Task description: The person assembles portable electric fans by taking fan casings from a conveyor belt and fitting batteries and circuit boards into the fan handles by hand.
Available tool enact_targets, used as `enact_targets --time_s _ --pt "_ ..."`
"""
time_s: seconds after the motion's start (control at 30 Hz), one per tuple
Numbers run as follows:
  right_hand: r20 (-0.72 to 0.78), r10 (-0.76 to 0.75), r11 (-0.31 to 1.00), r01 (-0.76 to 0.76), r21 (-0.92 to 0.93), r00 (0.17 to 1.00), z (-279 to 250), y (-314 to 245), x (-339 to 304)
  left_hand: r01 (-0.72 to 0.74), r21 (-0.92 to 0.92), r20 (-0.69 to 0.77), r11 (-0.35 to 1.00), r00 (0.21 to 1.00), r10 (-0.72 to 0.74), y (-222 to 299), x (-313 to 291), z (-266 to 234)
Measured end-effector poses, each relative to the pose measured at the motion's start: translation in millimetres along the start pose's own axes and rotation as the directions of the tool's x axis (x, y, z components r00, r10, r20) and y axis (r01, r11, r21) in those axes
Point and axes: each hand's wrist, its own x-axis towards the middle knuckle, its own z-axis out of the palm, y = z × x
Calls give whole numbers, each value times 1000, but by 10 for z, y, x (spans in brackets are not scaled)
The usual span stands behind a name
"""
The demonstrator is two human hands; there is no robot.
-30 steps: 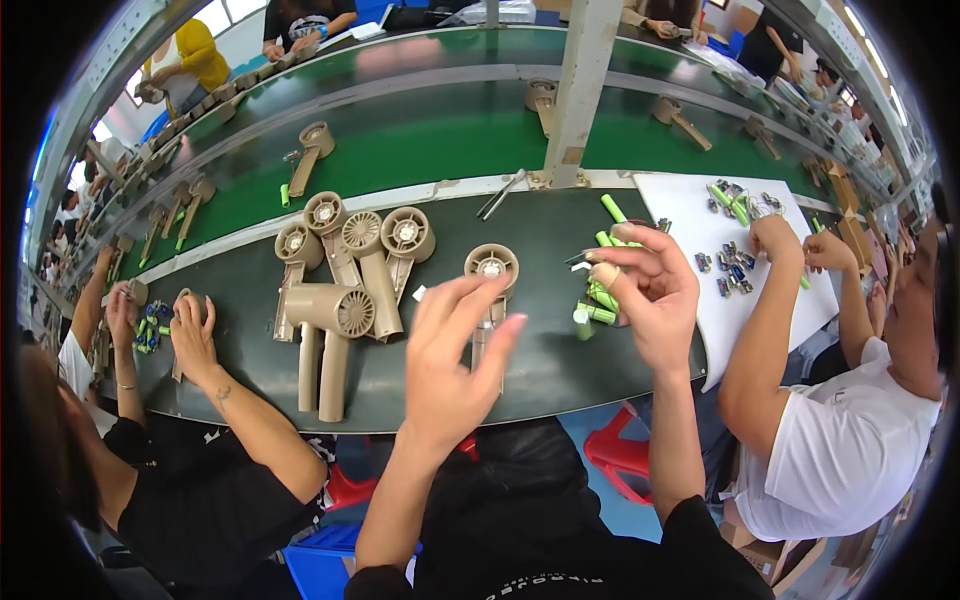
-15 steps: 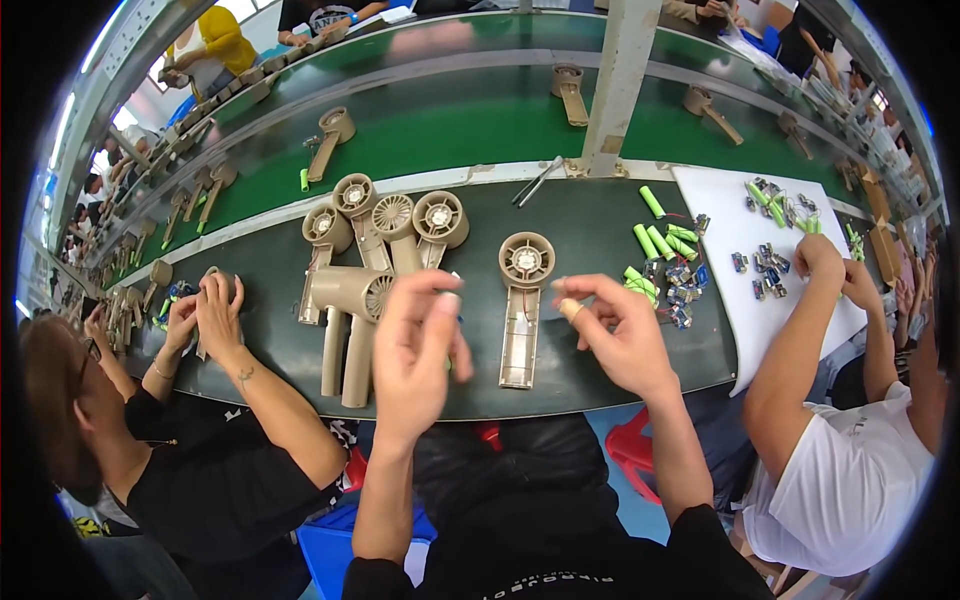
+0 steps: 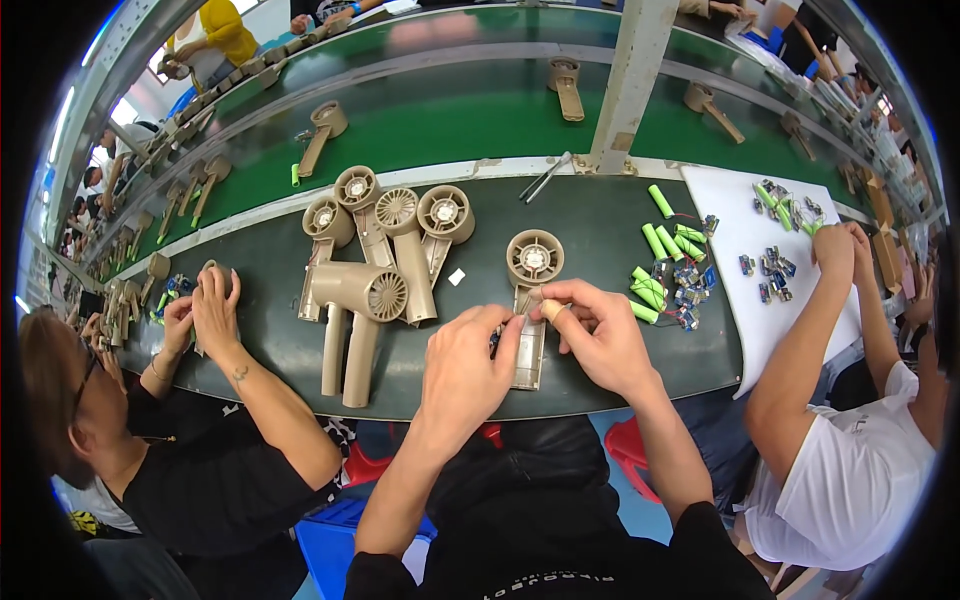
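Tan moulded plastic makes up the shell [image 3: 530,300], a hair-dryer-shaped half housing with a round grille at the top and a straight handle, lying flat near the front edge of the dark worktop [image 3: 600,220], about midway along it and with the handle running toward the person. It looks light and stiff, a thin hollow part that would likely slide easily on the smooth top and could flex or crack at the open handle edges if squeezed hard; the handle sides seem the safest place to grip, with the grille best left alone. The left hand [image 3: 465,365] rests over the lower handle with fingers curled and nearly closed, fingertips touching the handle's left edge; whether it pinches something small there cannot be told. The right hand [image 3: 600,335] is also curled, thumb and forefinger drawn together at the top of the handle just below the grille, touching the shell; a pale band shows on one finger, and anything held between the tips is too small to make out. To the left, toward the middle of the worktop, lies a cluster of more shells [image 3: 375,255], overlapping. To the right, near the edge of a white sheet [image 3: 735,220], lie green cells [image 3: 655,245] beside small blue parts [image 3: 690,295]. Co-workers' hands work at both ends.
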Motion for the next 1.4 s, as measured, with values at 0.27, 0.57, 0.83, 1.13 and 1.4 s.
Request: enact_targets --time_s 0.27,0.57,0.83,1.13,1.4 --pt "-26 -81 981 75 -181 996 -46 -117 56 -3 22 31 1000 1000 2 -10 5 -3" --pt "130 -266 908 294 -298 955 -28 -25 128 -285 144 -57 948 954 295 -185 5 47" --pt "68 -299 894 305 -329 952 21 -20 99 -383 133 -58 914 918 393 -172 30 -48" --pt "-45 -420 855 379 -355 906 105 77 79 39 -229 74 973 997 -22 -89 -49 -129" --pt "-63 -555 764 478 -434 829 136 70 82 10 -185 -70 983 997 -23 -132 -22 14"
